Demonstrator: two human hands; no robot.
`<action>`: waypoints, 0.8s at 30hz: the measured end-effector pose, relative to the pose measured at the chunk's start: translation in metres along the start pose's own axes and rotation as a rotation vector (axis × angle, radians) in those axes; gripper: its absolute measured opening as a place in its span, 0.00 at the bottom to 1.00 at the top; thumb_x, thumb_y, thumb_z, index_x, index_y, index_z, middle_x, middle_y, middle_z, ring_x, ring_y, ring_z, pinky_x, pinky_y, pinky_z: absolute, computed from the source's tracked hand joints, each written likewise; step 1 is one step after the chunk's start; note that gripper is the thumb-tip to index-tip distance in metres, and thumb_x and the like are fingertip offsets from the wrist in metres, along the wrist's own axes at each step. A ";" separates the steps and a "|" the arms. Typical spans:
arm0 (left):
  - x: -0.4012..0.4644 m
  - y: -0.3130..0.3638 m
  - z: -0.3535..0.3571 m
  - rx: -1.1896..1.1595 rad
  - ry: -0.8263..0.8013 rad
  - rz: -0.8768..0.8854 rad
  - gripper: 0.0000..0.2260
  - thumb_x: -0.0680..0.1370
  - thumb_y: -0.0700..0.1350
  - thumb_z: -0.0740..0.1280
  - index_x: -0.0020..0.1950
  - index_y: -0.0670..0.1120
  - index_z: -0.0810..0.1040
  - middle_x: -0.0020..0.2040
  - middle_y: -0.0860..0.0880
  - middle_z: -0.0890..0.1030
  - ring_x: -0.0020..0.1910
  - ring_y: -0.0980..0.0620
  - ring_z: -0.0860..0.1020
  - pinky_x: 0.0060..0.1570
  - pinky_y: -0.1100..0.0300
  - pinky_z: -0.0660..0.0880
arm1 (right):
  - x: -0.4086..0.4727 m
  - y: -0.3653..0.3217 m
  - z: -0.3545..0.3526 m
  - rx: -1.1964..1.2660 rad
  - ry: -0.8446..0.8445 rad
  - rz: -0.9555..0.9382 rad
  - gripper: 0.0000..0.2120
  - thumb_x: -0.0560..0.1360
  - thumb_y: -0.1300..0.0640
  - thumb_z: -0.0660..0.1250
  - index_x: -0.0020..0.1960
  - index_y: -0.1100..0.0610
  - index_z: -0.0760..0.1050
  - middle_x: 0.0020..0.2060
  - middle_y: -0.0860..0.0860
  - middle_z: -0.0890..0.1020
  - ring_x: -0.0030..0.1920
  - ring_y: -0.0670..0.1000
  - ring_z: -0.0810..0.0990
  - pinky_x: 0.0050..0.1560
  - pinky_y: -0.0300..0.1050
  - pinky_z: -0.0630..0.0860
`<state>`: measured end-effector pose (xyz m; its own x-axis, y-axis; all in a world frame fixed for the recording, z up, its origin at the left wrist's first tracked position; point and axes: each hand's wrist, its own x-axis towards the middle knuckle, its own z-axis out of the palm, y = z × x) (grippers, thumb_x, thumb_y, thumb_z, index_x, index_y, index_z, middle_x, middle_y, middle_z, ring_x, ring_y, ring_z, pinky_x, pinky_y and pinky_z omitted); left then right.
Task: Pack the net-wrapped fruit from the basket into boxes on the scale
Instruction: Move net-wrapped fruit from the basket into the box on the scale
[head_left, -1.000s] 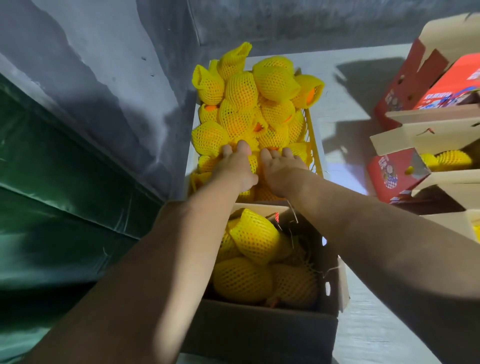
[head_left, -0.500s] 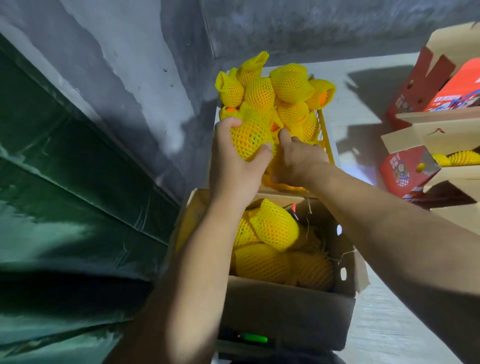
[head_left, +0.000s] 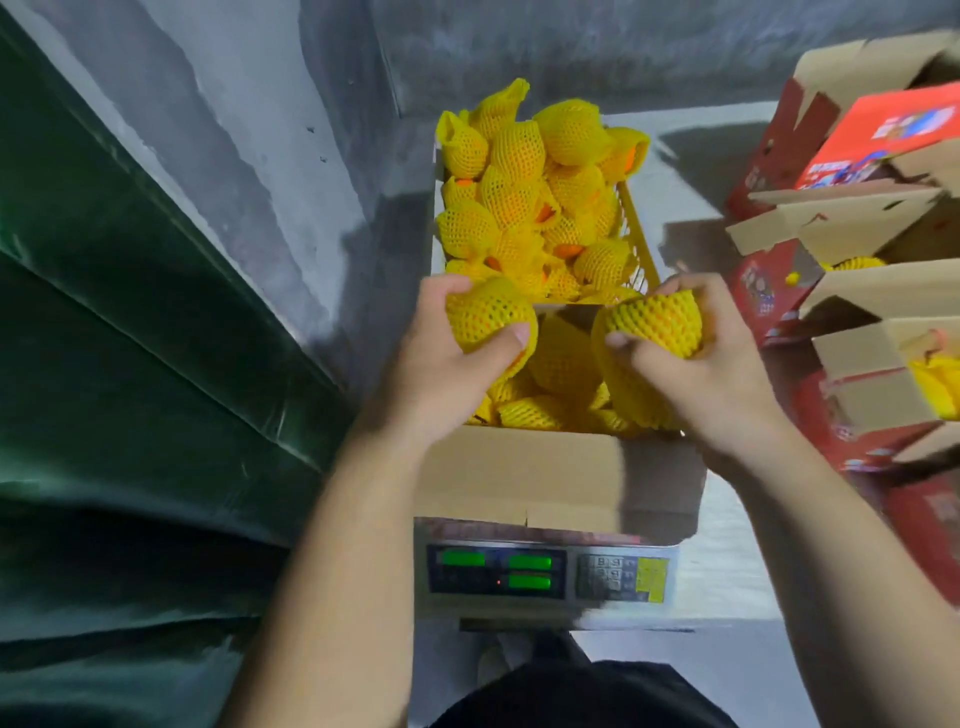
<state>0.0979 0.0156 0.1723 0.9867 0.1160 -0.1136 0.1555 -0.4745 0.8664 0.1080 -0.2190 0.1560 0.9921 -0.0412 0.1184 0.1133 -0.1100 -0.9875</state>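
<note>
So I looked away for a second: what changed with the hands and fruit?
Both hands left the basket pile. The left hand and right hand each took a net-wrapped fruit and carried it back above the box. Box and scale stayed put.

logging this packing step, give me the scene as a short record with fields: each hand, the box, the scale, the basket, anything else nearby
left hand: left hand grips a yellow foam-net-wrapped fruit over the box
right hand: right hand grips a second yellow net-wrapped fruit over the box
box: open brown cardboard box on the scale, already holding several netted fruit
scale: grey digital scale, green displays lit, digits unreadable
basket: yellow plastic basket behind the box, heaped with netted fruit
nearby: red printed cardboard boxes at right, flaps open
</note>
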 end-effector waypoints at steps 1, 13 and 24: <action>-0.003 0.005 0.006 0.014 -0.061 0.010 0.29 0.75 0.68 0.71 0.72 0.66 0.63 0.64 0.59 0.73 0.61 0.54 0.75 0.56 0.52 0.74 | -0.007 -0.001 0.001 0.008 0.016 0.014 0.20 0.73 0.63 0.78 0.55 0.52 0.70 0.36 0.44 0.81 0.34 0.42 0.78 0.33 0.40 0.76; -0.073 -0.006 -0.017 -0.289 -0.272 0.093 0.11 0.85 0.55 0.65 0.67 0.62 0.77 0.56 0.62 0.83 0.56 0.56 0.85 0.61 0.56 0.81 | -0.072 -0.033 0.047 0.203 0.008 0.119 0.15 0.67 0.45 0.78 0.52 0.45 0.79 0.43 0.49 0.83 0.46 0.53 0.83 0.45 0.59 0.82; -0.107 -0.036 -0.070 -0.379 -0.110 0.327 0.20 0.84 0.59 0.65 0.75 0.70 0.66 0.61 0.61 0.81 0.49 0.61 0.81 0.45 0.65 0.78 | -0.088 -0.080 0.121 0.446 -0.399 0.061 0.13 0.81 0.61 0.69 0.63 0.57 0.72 0.51 0.65 0.79 0.49 0.62 0.80 0.47 0.63 0.80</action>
<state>-0.0168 0.0811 0.1868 0.9833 -0.0877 0.1597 -0.1694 -0.1187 0.9784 0.0180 -0.0862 0.2117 0.9311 0.3516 0.0970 -0.0188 0.3120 -0.9499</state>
